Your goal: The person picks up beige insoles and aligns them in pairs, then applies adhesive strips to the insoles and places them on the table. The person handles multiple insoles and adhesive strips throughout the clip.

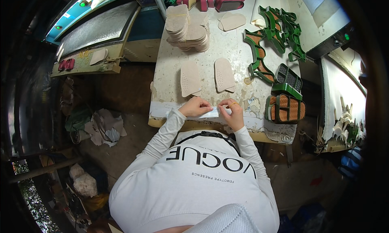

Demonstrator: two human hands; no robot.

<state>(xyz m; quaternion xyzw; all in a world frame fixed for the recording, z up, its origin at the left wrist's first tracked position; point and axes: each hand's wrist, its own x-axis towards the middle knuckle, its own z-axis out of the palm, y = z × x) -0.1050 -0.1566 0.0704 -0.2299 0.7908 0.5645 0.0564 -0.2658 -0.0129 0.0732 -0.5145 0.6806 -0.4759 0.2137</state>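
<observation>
At the table's front edge, my left hand (196,107) pinches a small white sheet with fine bluish print (209,112). My right hand (233,113), with a ring on one finger, is closed in a pinch at the sheet's right end. Whether a separate small piece sits between those fingertips is too small to tell. Just beyond the hands lie two beige insoles with punched dots, a left one (189,77) and a right one (223,73). Each has another layer showing beneath its near end.
Banded stacks of beige insoles (177,20) stand farther back, beside a loose insole piece (232,21). Green sole-shaped cutting dies (259,54) line the table's right side, with a green-rimmed one (285,108) near the front corner. Red dies (229,4) sit at the far end.
</observation>
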